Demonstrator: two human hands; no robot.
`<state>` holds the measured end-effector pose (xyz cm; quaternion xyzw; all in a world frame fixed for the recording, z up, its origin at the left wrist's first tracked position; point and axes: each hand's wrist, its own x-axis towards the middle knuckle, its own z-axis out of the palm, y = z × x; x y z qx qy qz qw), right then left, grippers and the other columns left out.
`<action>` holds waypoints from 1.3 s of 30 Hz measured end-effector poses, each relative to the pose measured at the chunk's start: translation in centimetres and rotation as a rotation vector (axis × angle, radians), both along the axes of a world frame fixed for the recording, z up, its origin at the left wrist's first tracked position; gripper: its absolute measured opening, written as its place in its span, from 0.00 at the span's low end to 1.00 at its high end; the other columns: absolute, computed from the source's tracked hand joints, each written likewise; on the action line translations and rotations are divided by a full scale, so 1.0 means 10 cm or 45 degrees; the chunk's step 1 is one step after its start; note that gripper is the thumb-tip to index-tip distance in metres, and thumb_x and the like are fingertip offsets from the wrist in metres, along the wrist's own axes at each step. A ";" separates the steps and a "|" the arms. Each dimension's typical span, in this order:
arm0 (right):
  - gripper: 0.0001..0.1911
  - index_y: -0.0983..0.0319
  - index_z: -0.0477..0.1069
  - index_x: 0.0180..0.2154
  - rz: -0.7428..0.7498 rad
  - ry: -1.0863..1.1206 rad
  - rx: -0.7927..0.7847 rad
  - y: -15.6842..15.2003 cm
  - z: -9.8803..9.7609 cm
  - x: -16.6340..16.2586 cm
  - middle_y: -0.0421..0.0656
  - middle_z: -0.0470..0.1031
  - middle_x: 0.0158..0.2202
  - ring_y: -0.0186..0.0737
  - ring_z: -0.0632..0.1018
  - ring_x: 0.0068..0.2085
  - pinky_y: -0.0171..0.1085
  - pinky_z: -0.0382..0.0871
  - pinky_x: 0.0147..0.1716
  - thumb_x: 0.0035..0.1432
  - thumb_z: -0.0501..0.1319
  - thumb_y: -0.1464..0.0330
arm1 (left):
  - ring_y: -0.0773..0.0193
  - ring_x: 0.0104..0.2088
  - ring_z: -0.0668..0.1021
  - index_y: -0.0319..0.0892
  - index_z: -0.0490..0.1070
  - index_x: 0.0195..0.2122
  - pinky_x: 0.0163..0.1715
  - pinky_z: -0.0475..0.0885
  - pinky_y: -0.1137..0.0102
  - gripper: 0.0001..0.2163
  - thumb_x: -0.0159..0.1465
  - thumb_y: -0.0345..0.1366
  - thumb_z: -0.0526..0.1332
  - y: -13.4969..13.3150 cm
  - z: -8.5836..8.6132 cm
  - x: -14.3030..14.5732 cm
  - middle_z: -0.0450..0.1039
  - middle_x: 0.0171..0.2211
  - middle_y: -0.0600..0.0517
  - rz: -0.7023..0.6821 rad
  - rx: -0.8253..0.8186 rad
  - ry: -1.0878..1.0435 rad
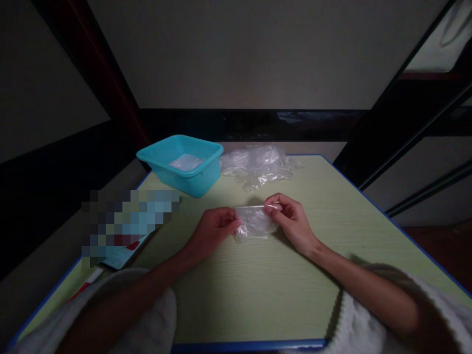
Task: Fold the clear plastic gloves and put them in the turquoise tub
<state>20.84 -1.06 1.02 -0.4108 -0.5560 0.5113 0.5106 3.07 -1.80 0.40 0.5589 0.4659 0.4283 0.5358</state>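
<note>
A small clear plastic bag (pixel 254 222) is stretched between both hands just above the pale green table (pixel 280 295). My left hand (pixel 214 230) pinches its left edge with fingers curled closed. My right hand (pixel 291 219) pinches its upper right edge between thumb and fingers. A heap of more clear plastic bags (pixel 260 164) lies on the table behind my hands.
A turquoise plastic tub (pixel 182 164) with something clear and flat inside stands at the back left. A blurred-out packet with a red and white edge (pixel 123 248) lies at the left side. The table has a blue rim; dark bed frames flank it.
</note>
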 end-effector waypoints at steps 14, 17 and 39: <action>0.09 0.59 0.64 0.28 -0.241 0.222 0.044 0.36 -0.10 -0.43 0.42 0.76 0.32 0.39 0.75 0.35 0.37 0.67 0.32 0.47 0.60 0.61 | 0.69 0.22 0.71 0.40 0.65 0.24 0.24 0.66 0.75 0.10 0.43 0.39 0.64 0.12 0.06 -0.23 0.69 0.21 0.57 0.299 -0.097 -0.250; 0.09 0.59 0.65 0.29 -0.212 0.238 0.041 0.40 -0.12 -0.53 0.42 0.77 0.33 0.38 0.74 0.35 0.36 0.65 0.32 0.48 0.61 0.61 | 0.68 0.22 0.72 0.40 0.65 0.23 0.24 0.65 0.75 0.10 0.43 0.38 0.64 0.13 0.08 -0.25 0.68 0.20 0.57 0.309 -0.120 -0.291; 0.30 0.55 0.57 0.43 -0.003 0.331 -0.058 0.42 -0.06 -0.78 0.31 0.68 0.21 0.33 0.68 0.20 0.33 0.60 0.21 0.38 0.68 0.68 | 0.66 0.24 0.73 0.39 0.67 0.25 0.26 0.67 0.73 0.08 0.46 0.36 0.62 0.12 0.11 -0.32 0.71 0.22 0.55 0.413 -0.142 -0.274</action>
